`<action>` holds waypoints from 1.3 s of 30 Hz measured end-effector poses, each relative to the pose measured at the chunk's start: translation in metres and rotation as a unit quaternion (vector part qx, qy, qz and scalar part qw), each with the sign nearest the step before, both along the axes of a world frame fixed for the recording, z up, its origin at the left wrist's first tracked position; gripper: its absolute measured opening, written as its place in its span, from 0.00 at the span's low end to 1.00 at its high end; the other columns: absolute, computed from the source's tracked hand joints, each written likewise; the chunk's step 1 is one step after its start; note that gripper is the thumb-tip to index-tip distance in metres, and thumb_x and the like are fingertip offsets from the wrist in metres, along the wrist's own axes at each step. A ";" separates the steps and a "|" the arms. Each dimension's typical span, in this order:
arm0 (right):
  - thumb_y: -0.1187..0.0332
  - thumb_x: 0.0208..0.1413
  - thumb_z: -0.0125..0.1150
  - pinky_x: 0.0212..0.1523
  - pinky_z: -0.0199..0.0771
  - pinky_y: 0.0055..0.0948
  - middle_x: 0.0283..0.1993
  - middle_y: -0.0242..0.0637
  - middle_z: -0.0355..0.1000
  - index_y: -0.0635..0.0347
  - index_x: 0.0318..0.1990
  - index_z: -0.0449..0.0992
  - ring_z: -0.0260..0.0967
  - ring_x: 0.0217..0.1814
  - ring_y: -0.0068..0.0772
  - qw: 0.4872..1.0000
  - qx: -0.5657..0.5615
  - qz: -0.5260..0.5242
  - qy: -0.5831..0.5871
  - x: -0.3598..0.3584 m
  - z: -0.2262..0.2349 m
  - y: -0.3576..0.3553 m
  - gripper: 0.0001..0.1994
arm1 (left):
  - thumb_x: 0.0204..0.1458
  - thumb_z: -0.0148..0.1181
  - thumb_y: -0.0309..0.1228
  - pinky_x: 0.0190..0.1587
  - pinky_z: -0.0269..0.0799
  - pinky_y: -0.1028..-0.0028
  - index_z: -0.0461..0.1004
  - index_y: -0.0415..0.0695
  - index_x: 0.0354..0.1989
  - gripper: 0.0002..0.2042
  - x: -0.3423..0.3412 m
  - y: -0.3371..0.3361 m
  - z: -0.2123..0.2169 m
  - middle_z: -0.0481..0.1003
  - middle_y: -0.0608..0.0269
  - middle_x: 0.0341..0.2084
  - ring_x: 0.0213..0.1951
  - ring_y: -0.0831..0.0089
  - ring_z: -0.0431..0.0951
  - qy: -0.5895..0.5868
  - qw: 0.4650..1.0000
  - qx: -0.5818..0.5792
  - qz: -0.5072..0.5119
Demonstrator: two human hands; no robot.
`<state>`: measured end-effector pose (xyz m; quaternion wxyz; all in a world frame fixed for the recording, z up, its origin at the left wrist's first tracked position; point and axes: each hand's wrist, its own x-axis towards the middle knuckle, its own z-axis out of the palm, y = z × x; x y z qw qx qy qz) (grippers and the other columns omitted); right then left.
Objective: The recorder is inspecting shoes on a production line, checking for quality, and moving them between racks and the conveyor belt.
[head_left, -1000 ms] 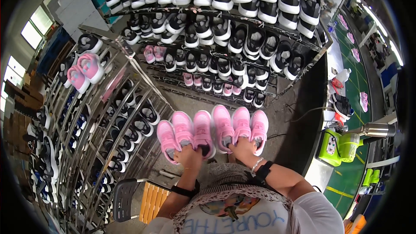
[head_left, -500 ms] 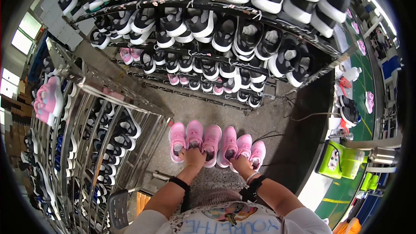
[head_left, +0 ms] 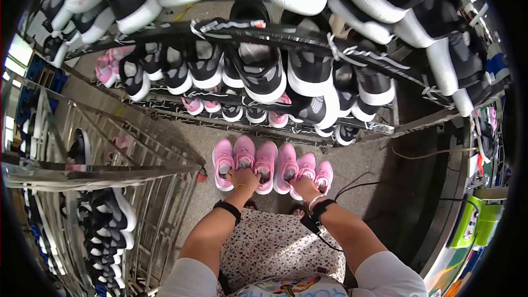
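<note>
Three pink sneakers with white soles hang side by side from my left hand, which is closed on their heel ends with fingers inside the openings. My right hand grips three more pink sneakers the same way. All their toes point away from me, toward the shoe rack. The two groups are held close together, with a narrow gap between them. My fingertips are partly hidden inside the shoes.
Black sneakers with white soles crowd the rack's tiers ahead, with a few pink sneakers on its lower shelves. A metal rack with more shoes stands left. Cables lie right, beside a bench and a green machine.
The rack ahead has come nearer and looks larger, and its lower shelves now sit closer to the sneakers' toes. Both hands keep hold of the pink sneakers.
</note>
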<state>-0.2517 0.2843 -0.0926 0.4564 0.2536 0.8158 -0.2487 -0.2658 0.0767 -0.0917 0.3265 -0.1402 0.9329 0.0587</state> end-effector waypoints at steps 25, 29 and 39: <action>0.48 0.46 0.52 0.59 0.49 0.47 0.61 0.51 0.50 0.50 0.60 0.54 0.49 0.61 0.56 0.911 -0.018 0.299 0.281 -0.067 -0.142 0.093 0.33 | 0.49 0.50 0.43 0.60 0.45 0.52 0.60 0.54 0.56 0.24 -0.089 0.002 -0.136 0.56 0.60 0.58 0.61 0.62 0.51 0.028 0.973 0.099 -0.206; 0.49 0.48 0.50 0.50 0.63 0.42 0.48 0.56 0.65 0.57 0.57 0.56 0.63 0.51 0.53 0.926 -0.055 0.371 0.039 0.018 -0.080 0.106 0.31 | 0.49 0.49 0.41 0.54 0.59 0.58 0.67 0.47 0.49 0.20 -0.036 0.000 -0.081 0.66 0.56 0.50 0.53 0.56 0.64 -0.136 0.958 0.159 -0.193; 0.48 0.50 0.47 0.49 0.62 0.41 0.46 0.47 0.69 0.52 0.54 0.64 0.65 0.49 0.51 0.958 -0.142 0.247 0.034 0.162 0.190 0.091 0.26 | 0.51 0.49 0.42 0.47 0.66 0.65 0.67 0.41 0.48 0.20 0.091 -0.005 0.134 0.73 0.55 0.41 0.44 0.61 0.72 -0.194 0.888 0.254 -0.330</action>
